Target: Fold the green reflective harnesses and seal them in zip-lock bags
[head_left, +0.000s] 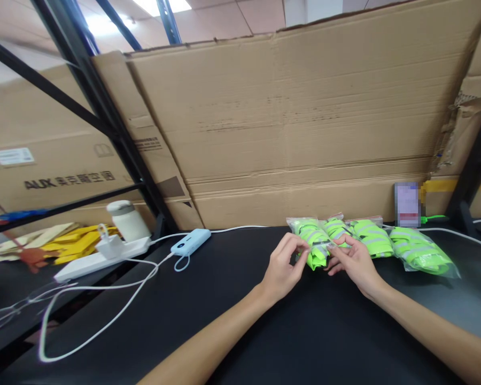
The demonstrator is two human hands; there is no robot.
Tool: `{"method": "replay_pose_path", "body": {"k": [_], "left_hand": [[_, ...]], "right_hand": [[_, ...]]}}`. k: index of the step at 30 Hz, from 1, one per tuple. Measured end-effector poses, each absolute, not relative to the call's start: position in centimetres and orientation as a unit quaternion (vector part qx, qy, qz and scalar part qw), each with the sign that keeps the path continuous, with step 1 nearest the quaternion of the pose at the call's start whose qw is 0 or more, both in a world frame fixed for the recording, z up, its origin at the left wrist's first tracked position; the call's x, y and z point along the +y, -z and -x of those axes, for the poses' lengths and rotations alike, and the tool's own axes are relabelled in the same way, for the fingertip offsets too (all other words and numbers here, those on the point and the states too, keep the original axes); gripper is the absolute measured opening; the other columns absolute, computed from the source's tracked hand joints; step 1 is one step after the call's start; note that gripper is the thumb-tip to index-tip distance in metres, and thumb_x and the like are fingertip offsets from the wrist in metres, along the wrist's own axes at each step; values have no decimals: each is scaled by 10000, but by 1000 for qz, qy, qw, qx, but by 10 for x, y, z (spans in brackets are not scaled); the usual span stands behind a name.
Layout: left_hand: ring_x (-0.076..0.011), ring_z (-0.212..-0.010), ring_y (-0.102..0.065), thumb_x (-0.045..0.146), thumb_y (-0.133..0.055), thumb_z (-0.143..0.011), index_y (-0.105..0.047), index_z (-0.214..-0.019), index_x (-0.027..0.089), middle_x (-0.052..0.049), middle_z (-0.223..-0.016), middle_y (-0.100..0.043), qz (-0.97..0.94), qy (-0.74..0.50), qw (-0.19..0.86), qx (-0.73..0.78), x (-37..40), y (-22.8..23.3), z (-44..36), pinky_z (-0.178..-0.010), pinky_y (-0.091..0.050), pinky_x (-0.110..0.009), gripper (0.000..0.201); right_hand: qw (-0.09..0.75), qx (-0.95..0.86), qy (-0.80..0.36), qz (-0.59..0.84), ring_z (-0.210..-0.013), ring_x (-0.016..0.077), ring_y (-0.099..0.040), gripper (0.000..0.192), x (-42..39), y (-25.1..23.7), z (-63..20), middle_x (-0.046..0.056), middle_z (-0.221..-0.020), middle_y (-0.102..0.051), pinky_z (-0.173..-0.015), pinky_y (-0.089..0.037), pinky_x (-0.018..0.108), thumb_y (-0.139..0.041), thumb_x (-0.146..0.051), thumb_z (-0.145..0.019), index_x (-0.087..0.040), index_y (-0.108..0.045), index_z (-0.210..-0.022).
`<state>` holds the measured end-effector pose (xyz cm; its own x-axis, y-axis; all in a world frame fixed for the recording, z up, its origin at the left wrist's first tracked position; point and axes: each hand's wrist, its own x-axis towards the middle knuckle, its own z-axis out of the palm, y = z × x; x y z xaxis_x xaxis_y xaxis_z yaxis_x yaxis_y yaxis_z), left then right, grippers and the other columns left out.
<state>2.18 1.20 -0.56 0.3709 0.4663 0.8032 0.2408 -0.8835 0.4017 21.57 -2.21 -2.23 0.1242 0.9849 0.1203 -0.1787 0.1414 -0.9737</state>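
A folded neon-green reflective vest in a clear plastic bag (315, 243) lies at the left end of a row at the back of the black table. My left hand (284, 264) pinches the left side of this bag between thumb and fingers. From the other side, my right hand (355, 262) has its fingertips closed on the bag's right edge. Behind my right hand are a second bagged vest (336, 227), partly covered, and a third bagged vest (372, 239). Farther right lies another bagged vest (420, 251), its clear plastic sticking out at the right end.
A tall cardboard sheet (288, 117) stands along the table's back, with a phone (408, 204) leaning against it. Leftward are a light-blue power bank (191, 242), a looping white cable (124, 313), a power strip (84, 264), a white bottle (128, 222) and yellow items (78, 243).
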Motion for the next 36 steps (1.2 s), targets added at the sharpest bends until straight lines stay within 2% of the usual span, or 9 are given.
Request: {"method": "replay_pose_path", "body": {"k": [6,11,15,17,20,25,30,33,36], "left_hand": [[-166,-857,-592,165,-493,-1008,-618,-1221,211,-61,-963,-574,-854,-467,78,216,17,13,-21,-772,-525,-292,251],[-161,-840,-579,214,-503,-1013,-632,-1221,228,-55,-966,-539,-840,-477,77,248,17,12,-23,-766,-523,-294,245],[-131,-756,-539,286,-577,-983,-685,-1165,238,-40,-964,-485,-806,-502,97,298,15,9,-24,-664,-516,-258,217],[-110,-690,-520,309,-589,-978,-716,-1164,250,-25,-918,-481,-797,-503,130,309,16,8,-24,-608,-512,-236,232],[-93,-635,-538,348,-576,-984,-735,-1173,236,-16,-874,-512,-770,-510,234,302,17,11,-26,-564,-551,-223,272],[-158,-720,-698,445,-669,-909,-756,-1135,191,-59,-980,-635,-677,-527,406,314,18,11,-30,-608,-662,-309,351],[-199,-681,-743,474,-761,-826,-742,-1164,139,-87,-930,-775,-612,-527,481,340,22,6,-28,-646,-691,-372,476],[-209,-694,-756,464,-802,-782,-751,-1144,125,-93,-958,-787,-590,-540,495,340,22,6,-28,-667,-694,-374,498],[-221,-742,-768,433,-835,-740,-773,-1083,119,-99,-1020,-782,-576,-546,509,334,19,7,-30,-681,-691,-351,470]], "right_hand": [[593,-485,-460,448,-470,221,-701,567,-25,22,-215,-25,-551,-660,-413,-541,264,-774,-657,-720,-232,-440,-891],[599,-476,-465,445,-494,239,-718,591,-24,26,-211,-27,-570,-671,-424,-558,280,-756,-679,-720,-239,-423,-934],[609,-452,-482,439,-601,263,-751,612,-24,25,-210,-8,-625,-688,-472,-595,303,-792,-669,-679,-237,-448,-942],[608,-441,-496,437,-653,268,-759,609,-25,23,-211,4,-664,-701,-512,-617,319,-817,-643,-667,-234,-464,-949],[604,-422,-519,433,-716,263,-767,578,-27,22,-213,23,-734,-727,-572,-640,332,-844,-581,-681,-229,-483,-962],[596,-375,-577,413,-835,257,-774,525,-28,19,-213,63,-887,-770,-617,-641,294,-848,-485,-730,-231,-490,-1019],[587,-411,-584,382,-971,273,-749,525,-29,12,-215,60,-983,-755,-669,-643,314,-828,-397,-758,-238,-485,-1121],[586,-492,-529,368,-927,262,-735,629,-27,17,-216,18,-930,-716,-643,-636,337,-861,-322,-705,-257,-435,-1164],[579,-565,-436,394,-747,190,-691,643,-22,28,-219,-23,-857,-673,-555,-564,266,-874,-278,-677,-264,-426,-1137]]}}
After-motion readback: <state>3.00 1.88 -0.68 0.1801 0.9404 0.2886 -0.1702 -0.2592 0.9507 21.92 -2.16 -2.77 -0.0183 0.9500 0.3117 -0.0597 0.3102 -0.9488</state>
